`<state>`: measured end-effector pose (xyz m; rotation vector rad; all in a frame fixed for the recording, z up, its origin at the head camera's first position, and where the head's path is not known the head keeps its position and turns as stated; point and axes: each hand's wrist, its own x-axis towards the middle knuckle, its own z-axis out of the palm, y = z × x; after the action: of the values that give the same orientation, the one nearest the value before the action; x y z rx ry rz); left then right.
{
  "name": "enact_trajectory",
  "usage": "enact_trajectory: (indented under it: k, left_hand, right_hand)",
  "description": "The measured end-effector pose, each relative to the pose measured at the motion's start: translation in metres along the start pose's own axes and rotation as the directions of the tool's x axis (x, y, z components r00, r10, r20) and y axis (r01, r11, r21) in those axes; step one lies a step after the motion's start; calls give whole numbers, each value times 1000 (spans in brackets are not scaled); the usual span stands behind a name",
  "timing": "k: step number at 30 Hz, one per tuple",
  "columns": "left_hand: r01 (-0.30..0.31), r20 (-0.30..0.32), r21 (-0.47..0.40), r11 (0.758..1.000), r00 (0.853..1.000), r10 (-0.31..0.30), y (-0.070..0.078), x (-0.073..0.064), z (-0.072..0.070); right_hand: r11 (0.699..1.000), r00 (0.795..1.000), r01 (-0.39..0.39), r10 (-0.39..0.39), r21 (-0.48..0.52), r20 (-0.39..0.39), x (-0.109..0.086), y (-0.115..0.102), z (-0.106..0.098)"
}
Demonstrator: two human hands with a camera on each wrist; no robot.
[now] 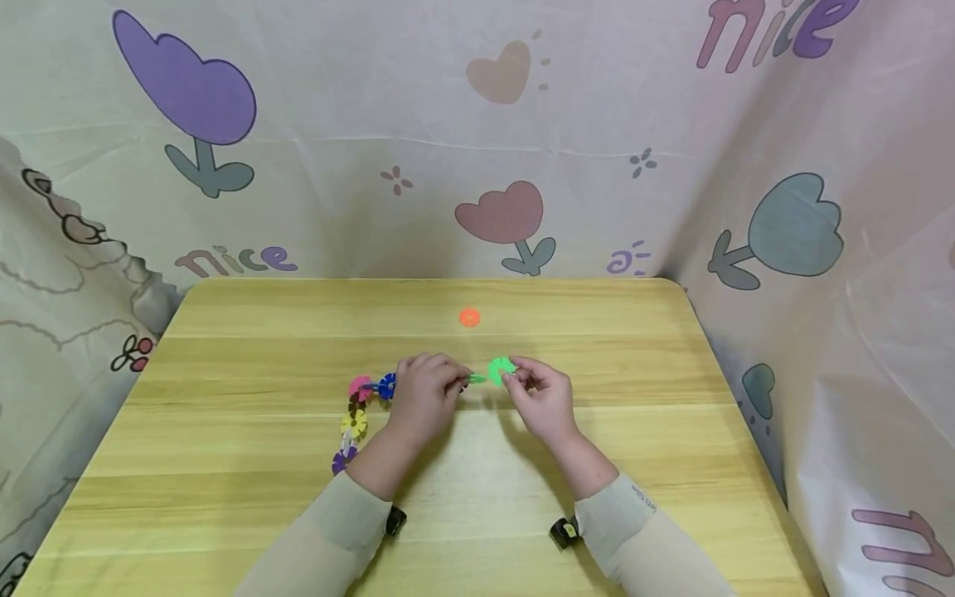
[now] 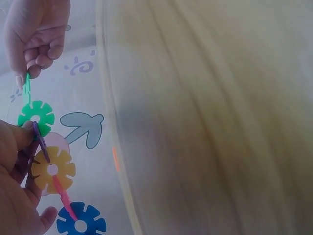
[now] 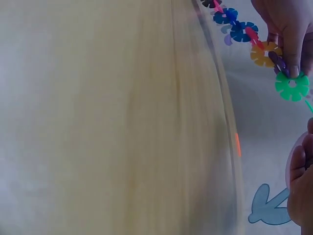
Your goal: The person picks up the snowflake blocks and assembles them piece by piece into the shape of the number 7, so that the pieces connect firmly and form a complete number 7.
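My left hand pinches the end of a chain of slotted plastic snowflake discs. At that end is a green disc, with a purple disc, a yellow-orange disc, a pink disc and a blue disc following. The chain bends toward me, past another pink disc and a yellow disc. Between thumb and fingers my right hand grips a second green disc, its edge right at the chain's green disc, the two set crosswise.
A loose orange disc lies on the wooden table beyond my hands. Patterned cloth hangs behind the table and along its sides. A small black device shows at my right cuff, another at the left.
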<state>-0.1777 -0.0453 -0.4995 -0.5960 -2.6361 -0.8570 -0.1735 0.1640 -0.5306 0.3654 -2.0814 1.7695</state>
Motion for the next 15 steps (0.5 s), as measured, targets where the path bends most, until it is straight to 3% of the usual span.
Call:
enact_trajectory:
  k: [15]
  left_hand:
    - [-14,-36,-3,1000,999,13,2,0,1]
  right_hand:
    - [998,1000,-10,10,69,-5,-6,-2,5]
